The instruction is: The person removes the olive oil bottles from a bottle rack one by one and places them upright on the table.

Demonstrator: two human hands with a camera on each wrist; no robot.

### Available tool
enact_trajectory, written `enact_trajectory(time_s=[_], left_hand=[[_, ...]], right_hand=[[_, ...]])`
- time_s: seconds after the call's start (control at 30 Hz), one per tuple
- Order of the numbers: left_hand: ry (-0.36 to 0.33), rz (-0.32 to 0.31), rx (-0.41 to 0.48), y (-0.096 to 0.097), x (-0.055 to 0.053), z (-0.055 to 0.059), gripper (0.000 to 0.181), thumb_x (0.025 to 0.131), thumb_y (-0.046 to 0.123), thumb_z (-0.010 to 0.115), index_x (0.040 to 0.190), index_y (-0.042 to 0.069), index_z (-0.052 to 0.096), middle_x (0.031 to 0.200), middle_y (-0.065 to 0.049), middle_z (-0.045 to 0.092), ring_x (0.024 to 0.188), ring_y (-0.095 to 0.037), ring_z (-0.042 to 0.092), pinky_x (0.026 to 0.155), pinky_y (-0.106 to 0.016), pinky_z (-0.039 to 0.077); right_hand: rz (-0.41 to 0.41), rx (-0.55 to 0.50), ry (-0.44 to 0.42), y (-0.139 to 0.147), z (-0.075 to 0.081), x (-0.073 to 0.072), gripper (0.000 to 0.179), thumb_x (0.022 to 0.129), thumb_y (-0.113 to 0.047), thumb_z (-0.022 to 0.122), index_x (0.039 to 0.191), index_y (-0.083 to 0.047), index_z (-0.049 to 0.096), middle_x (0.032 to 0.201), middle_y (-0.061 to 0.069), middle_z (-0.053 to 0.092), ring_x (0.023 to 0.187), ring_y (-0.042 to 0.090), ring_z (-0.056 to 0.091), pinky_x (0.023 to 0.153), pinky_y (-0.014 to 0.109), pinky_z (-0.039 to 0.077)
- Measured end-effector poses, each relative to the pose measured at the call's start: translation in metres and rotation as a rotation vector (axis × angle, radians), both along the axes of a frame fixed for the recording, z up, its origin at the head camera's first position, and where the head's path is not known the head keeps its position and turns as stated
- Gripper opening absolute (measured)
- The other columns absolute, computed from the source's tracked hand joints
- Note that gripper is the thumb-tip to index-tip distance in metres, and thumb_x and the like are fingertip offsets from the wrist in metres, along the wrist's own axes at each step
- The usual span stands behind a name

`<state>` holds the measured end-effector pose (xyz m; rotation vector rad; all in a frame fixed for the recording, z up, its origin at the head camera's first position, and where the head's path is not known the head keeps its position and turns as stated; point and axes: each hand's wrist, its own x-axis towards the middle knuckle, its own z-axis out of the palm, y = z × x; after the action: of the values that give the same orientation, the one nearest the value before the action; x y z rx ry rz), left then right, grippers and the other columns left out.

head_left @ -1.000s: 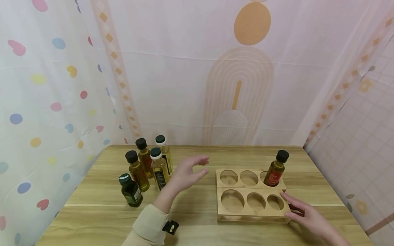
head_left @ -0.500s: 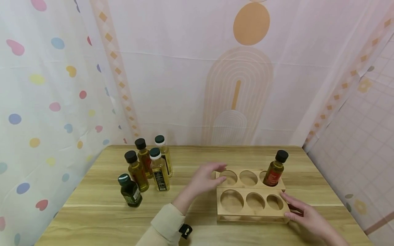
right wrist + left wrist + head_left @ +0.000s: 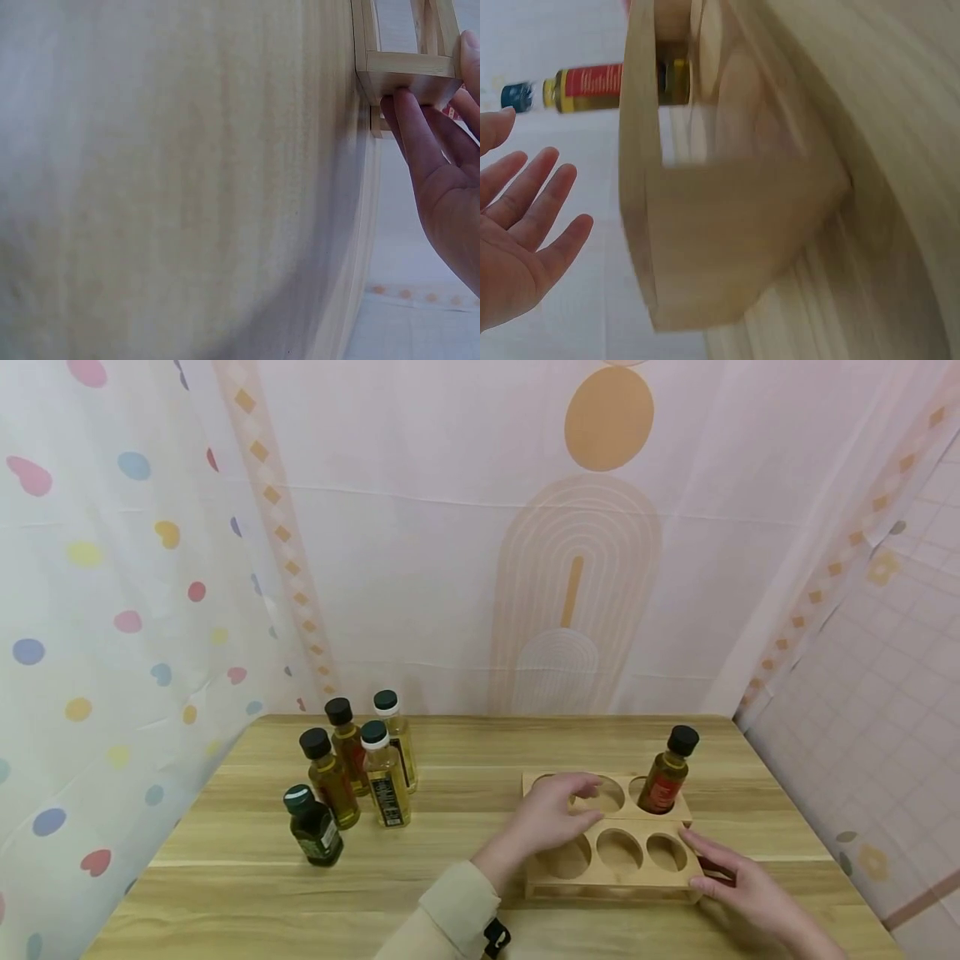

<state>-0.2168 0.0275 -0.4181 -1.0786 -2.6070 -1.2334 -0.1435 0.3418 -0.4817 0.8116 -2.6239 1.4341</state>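
A two-tier wooden bottle rack [image 3: 645,878] with round holes stands on the right half of the table. My right hand [image 3: 738,889] holds its right end, fingers against the side panel and thumb at the front corner. One oil bottle [image 3: 663,789] with a black cap and red label stands in the back right hole. Over the rack's left part hovers my left hand [image 3: 551,814], holding nothing, fingers spread and slightly bent. It covers part of the left holes in the head view. In the left wrist view, the left hand [image 3: 525,232] is apart from the rack.
Several bottles stand grouped at the table's left: a dark green squat bottle [image 3: 318,839], black-capped oil bottles [image 3: 333,789] and green-capped clear bottles [image 3: 387,789] of yellow oil. A patterned curtain [image 3: 420,568] hangs behind the table [image 3: 247,893].
My left hand has moved right, from beside the bottle group to over the rack's left part. The right hand keeps its hold on the rack's right end. The bottles have stayed put.
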Motion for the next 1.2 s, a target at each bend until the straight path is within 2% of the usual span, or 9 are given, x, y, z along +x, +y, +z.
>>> enact_trajectory(time_s=[0.13, 0.33, 0.43, 0.57, 0.7, 0.8, 0.9, 1.03, 1.2], left_hand=[[0.008, 0.011, 0.01, 0.014, 0.003, 0.001, 0.041, 0.093, 0.022, 0.072, 0.13, 0.006, 0.063, 0.114, -0.003, 0.07, 0.107, -0.011, 0.063, 0.089, -0.022, 0.05], [0.044, 0.044, -0.015, 0.035, 0.001, 0.005, 0.045, 0.093, 0.027, 0.072, 0.134, 0.011, 0.062, 0.112, -0.001, 0.071, 0.105, -0.009, 0.064, 0.091, -0.022, 0.049], [0.039, 0.063, -0.039, 0.045, -0.002, 0.007, 0.047, 0.093, 0.031, 0.071, 0.135, 0.013, 0.061, 0.113, 0.001, 0.071, 0.104, -0.009, 0.064, 0.089, -0.022, 0.049], [-0.009, 0.077, -0.03, 0.058, -0.005, 0.012, 0.05, 0.093, 0.034, 0.07, 0.138, 0.015, 0.058, 0.117, 0.002, 0.069, 0.098, -0.01, 0.066, 0.082, -0.02, 0.05], [-0.039, 0.097, -0.008, 0.068, -0.009, 0.019, 0.054, 0.094, 0.036, 0.069, 0.142, 0.017, 0.054, 0.123, 0.003, 0.067, 0.104, -0.009, 0.064, 0.087, -0.023, 0.05], [-0.036, 0.115, 0.005, 0.075, -0.013, 0.024, 0.056, 0.093, 0.037, 0.069, 0.142, 0.017, 0.053, 0.127, 0.004, 0.065, 0.114, -0.009, 0.06, 0.094, -0.024, 0.048], [-0.028, 0.13, 0.018, 0.083, -0.016, 0.028, 0.056, 0.093, 0.037, 0.07, 0.142, 0.016, 0.054, 0.128, 0.005, 0.064, 0.116, -0.009, 0.059, 0.095, -0.024, 0.047], [-0.02, 0.158, 0.017, 0.092, -0.02, 0.03, 0.056, 0.092, 0.037, 0.071, 0.141, 0.016, 0.054, 0.129, 0.005, 0.063, 0.118, -0.009, 0.058, 0.095, -0.024, 0.047], [-0.04, 0.19, 0.015, 0.1, -0.023, 0.028, 0.057, 0.091, 0.038, 0.072, 0.141, 0.016, 0.054, 0.129, 0.007, 0.062, 0.117, -0.008, 0.057, 0.094, -0.023, 0.048]], right_hand=[[0.008, -0.011, 0.0, -0.001, 0.001, 0.0, 0.059, 0.092, -0.001, 0.066, 0.148, -0.005, 0.046, 0.148, -0.013, 0.042, 0.119, -0.009, 0.044, 0.088, 0.015, 0.048], [-0.032, 0.011, 0.013, -0.003, 0.001, 0.001, 0.057, 0.092, -0.004, 0.068, 0.145, -0.002, 0.049, 0.147, -0.004, 0.047, 0.118, -0.007, 0.048, 0.089, 0.015, 0.047], [-0.04, 0.035, 0.03, -0.003, 0.001, 0.0, 0.056, 0.091, -0.004, 0.069, 0.144, 0.001, 0.048, 0.146, -0.01, 0.045, 0.116, -0.005, 0.05, 0.089, 0.015, 0.047], [-0.013, 0.04, 0.042, -0.001, 0.001, 0.0, 0.057, 0.092, -0.002, 0.067, 0.144, 0.003, 0.046, 0.144, -0.02, 0.04, 0.116, -0.005, 0.05, 0.088, 0.015, 0.047], [-0.012, 0.035, 0.046, -0.001, 0.001, 0.0, 0.058, 0.091, -0.002, 0.068, 0.146, -0.001, 0.047, 0.145, -0.017, 0.043, 0.117, -0.005, 0.05, 0.088, 0.015, 0.047], [-0.01, 0.026, 0.054, -0.002, 0.0, 0.0, 0.059, 0.091, -0.001, 0.068, 0.146, -0.001, 0.047, 0.146, -0.013, 0.045, 0.117, -0.004, 0.05, 0.089, 0.015, 0.047], [-0.002, 0.015, 0.05, -0.002, 0.0, 0.0, 0.058, 0.091, 0.0, 0.068, 0.145, 0.001, 0.047, 0.146, -0.017, 0.043, 0.117, -0.005, 0.05, 0.088, 0.015, 0.048], [0.007, 0.004, 0.046, -0.002, 0.0, 0.0, 0.057, 0.091, 0.001, 0.067, 0.144, 0.004, 0.047, 0.144, -0.022, 0.04, 0.117, -0.005, 0.05, 0.088, 0.015, 0.048], [0.016, -0.006, 0.046, -0.003, 0.001, 0.0, 0.057, 0.091, 0.001, 0.067, 0.144, 0.004, 0.047, 0.145, -0.02, 0.041, 0.119, -0.006, 0.048, 0.089, 0.014, 0.046]])
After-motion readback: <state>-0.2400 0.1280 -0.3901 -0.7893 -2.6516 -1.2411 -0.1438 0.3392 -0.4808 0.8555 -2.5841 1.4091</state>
